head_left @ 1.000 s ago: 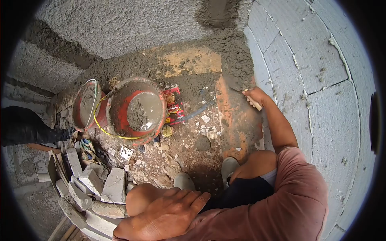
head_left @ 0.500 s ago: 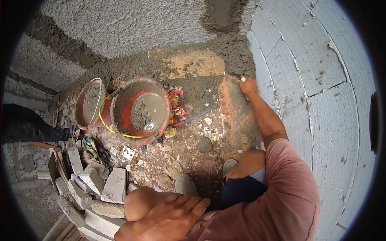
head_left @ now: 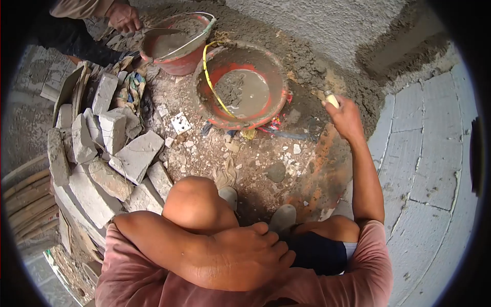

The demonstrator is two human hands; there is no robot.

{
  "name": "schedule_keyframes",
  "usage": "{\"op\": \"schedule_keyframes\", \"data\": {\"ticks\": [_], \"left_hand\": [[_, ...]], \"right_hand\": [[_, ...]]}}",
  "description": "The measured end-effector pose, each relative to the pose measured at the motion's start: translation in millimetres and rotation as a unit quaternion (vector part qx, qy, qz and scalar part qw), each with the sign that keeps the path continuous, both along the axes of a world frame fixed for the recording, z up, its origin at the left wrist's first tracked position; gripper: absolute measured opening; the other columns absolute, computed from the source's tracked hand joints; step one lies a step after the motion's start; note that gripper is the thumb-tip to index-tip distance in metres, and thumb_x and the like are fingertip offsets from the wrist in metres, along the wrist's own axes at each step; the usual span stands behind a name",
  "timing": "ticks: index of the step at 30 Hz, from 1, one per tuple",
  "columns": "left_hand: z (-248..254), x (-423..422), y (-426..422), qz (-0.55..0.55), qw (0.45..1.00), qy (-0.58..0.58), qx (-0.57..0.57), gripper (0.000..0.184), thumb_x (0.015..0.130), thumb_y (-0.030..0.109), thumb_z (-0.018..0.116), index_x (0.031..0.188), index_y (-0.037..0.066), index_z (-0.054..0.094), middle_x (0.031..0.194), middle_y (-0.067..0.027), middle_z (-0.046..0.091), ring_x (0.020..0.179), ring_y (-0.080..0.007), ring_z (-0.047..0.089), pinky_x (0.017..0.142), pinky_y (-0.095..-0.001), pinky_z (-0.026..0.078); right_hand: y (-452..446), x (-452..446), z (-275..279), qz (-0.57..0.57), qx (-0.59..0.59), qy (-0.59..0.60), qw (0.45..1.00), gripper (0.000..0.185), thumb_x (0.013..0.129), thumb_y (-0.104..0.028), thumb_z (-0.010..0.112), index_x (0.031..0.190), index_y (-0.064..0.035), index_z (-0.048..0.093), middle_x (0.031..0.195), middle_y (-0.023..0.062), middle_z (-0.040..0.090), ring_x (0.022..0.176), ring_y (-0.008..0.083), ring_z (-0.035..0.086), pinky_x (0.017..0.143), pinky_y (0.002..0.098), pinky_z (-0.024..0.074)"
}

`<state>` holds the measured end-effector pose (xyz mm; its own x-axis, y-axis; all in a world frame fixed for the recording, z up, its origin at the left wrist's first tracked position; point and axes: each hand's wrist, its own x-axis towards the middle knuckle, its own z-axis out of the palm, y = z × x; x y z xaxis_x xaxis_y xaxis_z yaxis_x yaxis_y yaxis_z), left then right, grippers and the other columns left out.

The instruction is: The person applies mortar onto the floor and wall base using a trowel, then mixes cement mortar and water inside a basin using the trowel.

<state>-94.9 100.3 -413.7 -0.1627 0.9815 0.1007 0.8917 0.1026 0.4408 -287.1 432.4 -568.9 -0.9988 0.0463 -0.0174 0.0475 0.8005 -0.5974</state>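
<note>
My right hand (head_left: 346,117) is closed around the pale handle of a trowel (head_left: 332,99), held over the mortar-smeared floor right of the larger bucket. Its blade is hidden or blends into the grey floor. My left hand (head_left: 250,254) lies across my lap by the knee, fingers loosely bent and slightly apart, with nothing visible in it. The larger red bucket (head_left: 280,109), with a yellow handle, contains wet grey mortar (head_left: 232,88). Beside it stands a smaller red bucket (head_left: 179,65) with a whitish handle, also containing mortar.
A co-worker's hand (head_left: 124,17) reaches to the smaller bucket's edge. Broken blocks (head_left: 138,156) are piled at left, by a cloth (head_left: 131,91). A grey block wall (head_left: 434,169) rises at right; a rough plastered wall (head_left: 327,30) stands behind. Rubble chips (head_left: 296,149) litter the floor.
The view has turned left, bringing the co-worker's hand into sight. My right hand has come away from the wall corner towards the larger bucket, with the trowel. My left fingers are more bent.
</note>
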Motion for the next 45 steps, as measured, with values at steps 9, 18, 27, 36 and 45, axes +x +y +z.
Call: {"op": "schedule_keyframes", "data": {"ticks": [9, 18, 27, 36, 45], "left_hand": [[6, 4, 2, 0.032, 0.999, -0.037, -0.017, 0.026, 0.094, 0.025, 0.052, 0.107, 0.009, 0.068, 0.090, -0.0012, 0.066, 0.086, -0.0170, 0.064, 0.078, -0.0302, 0.043], [16, -37, 16, -0.031, 0.979, -0.119, -0.161, 0.053, 0.095, 0.029, 0.059, 0.138, -0.001, 0.058, 0.120, -0.0175, 0.069, 0.112, -0.0321, 0.069, 0.097, -0.0370, 0.052], [23, -60, 52, 0.082, 0.932, -0.212, -0.283, 0.050, 0.090, 0.025, 0.071, 0.135, 0.005, 0.061, 0.126, -0.0185, 0.068, 0.116, -0.0380, 0.065, 0.100, -0.0468, 0.051], [24, -60, 63, 0.162, 0.917, -0.190, -0.313, 0.049, 0.093, 0.033, 0.073, 0.134, 0.008, 0.062, 0.123, -0.0168, 0.070, 0.108, -0.0374, 0.069, 0.088, -0.0460, 0.057], [3, -62, 53, 0.085, 0.920, -0.259, -0.283, 0.052, 0.097, 0.039, 0.066, 0.132, 0.002, 0.061, 0.120, -0.0192, 0.071, 0.112, -0.0358, 0.069, 0.096, -0.0452, 0.056]], "right_hand": [[-79, -7, 16, 0.094, 0.282, 0.167, 0.940, 0.024, 0.091, -0.025, 0.068, 0.099, -0.0020, 0.065, 0.098, 0.0227, 0.071, 0.083, 0.0406, 0.073, 0.072, 0.0523, 0.0588], [80, 120, -78, -0.232, -0.271, -0.203, 0.912, 0.030, 0.096, -0.027, 0.065, 0.106, 0.0016, 0.067, 0.071, 0.0049, 0.061, 0.054, 0.0155, 0.056, 0.054, 0.0339, 0.0470], [171, 174, -189, -0.430, -0.298, -0.161, 0.837, 0.026, 0.093, -0.023, 0.070, 0.092, 0.0032, 0.068, 0.068, 0.0074, 0.062, 0.053, 0.0187, 0.059, 0.049, 0.0374, 0.0468], [266, -42, -185, -0.462, -0.021, -0.136, 0.876, 0.039, 0.089, -0.026, 0.066, 0.109, 0.0066, 0.073, 0.123, 0.0287, 0.069, 0.114, 0.0432, 0.068, 0.097, 0.0465, 0.0550], [232, 26, -162, -0.391, 0.047, 0.028, 0.919, 0.040, 0.091, -0.034, 0.071, 0.102, 0.0043, 0.073, 0.100, 0.0308, 0.072, 0.097, 0.0474, 0.070, 0.086, 0.0512, 0.0555]]}}
